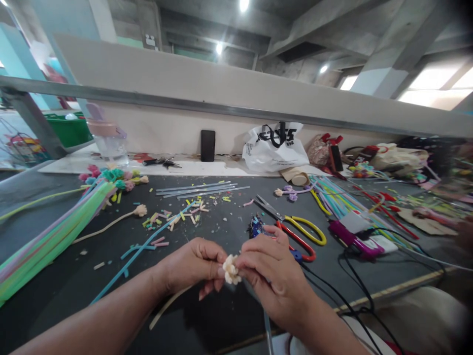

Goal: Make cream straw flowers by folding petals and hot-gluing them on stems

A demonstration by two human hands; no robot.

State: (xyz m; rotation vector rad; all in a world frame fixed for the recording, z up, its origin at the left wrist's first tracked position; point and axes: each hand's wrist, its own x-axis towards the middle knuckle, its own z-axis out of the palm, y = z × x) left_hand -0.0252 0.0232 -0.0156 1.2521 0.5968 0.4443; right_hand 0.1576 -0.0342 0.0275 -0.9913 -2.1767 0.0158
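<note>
A small cream flower (231, 270) is held between my two hands near the table's front edge. My left hand (197, 266) pinches it from the left, and a cream stem (168, 306) hangs below that hand. From the right, the fingertips of my right hand (271, 271) press on the petals. Just beyond my right hand lie scissors with yellow handles (306, 230) and a tool with red handles (301, 246). Another cream flower on a long stem (139, 210) rests at the left, beside a blue strip (148, 241) and short cut pieces (173, 220).
Bundled green strips with colored flowers (66, 227) lie at left. Clear rods (199, 188), a phone (207, 146), a cup (111, 140) and a white bag (273, 148) are farther back. A purple glue gun (356, 241) with black cables is at right, near a blurred person's hand (463, 229).
</note>
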